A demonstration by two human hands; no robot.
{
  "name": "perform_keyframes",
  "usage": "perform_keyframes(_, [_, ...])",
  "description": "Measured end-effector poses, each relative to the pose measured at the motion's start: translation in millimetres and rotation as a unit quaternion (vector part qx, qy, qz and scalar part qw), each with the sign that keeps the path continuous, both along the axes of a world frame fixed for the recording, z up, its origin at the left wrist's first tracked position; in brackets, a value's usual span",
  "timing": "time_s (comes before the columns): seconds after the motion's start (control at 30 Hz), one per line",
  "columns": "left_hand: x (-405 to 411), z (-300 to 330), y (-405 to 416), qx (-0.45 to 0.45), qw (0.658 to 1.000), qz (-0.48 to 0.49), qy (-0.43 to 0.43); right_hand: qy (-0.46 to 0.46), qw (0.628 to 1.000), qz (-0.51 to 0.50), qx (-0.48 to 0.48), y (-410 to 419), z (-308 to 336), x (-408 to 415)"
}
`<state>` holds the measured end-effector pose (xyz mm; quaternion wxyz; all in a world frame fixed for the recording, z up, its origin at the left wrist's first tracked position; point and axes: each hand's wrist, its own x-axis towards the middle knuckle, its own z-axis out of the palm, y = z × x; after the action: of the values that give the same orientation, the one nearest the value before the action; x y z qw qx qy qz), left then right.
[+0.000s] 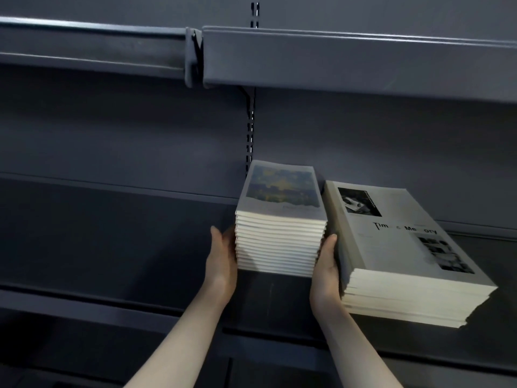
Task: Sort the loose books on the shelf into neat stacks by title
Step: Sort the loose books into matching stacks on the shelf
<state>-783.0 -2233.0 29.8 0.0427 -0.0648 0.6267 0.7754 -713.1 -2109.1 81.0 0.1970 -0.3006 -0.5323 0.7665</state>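
Two book stacks (280, 217) (402, 247), two hands (222, 261) (326, 273)

Dim light on dark grey metal shelving (349, 60) with a slotted upright (250, 130)

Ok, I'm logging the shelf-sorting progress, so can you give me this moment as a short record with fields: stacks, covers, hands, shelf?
stacks: two, side by side on the dark shelf
left stack: taller, painted blue-yellow cover, edges fairly even
right stack: wider, grey cover with black-and-white photos, lower books slightly stepped
left hand: flat against the left stack's left side
right hand: in the gap between the stacks, against the left stack's right side
loose books: none visible
upper shelf: only its front edge shows
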Motion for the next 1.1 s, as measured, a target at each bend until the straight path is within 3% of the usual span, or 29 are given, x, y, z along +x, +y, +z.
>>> perform_keyframes(0.07, [-5.7, -8.4, -3.4, 0.000, 0.998, 0.043, 0.036, -0.002, 1.000, 0.005, 0.017, 0.3, -2.6, 0.6])
perform_keyframes(0.27, [1.6, 3.1, 3.9, -0.022, 0.998, -0.053, 0.007, -0.006, 0.999, 0.026, 0.041, -0.3, -6.3, -5.4])
perform_keyframes(0.6, [3.5, 3.2, 5.2, -0.029, 0.998, -0.040, 0.024, 0.024, 0.999, 0.045, 0.013, 5.1, -7.8, -4.2])
perform_keyframes(1.1, [-2.7, 9.7, 15.0, -0.026, 0.973, -0.002, 0.229, 0.087, 0.985, 0.077, 0.131, 9.3, -22.6, -32.5])
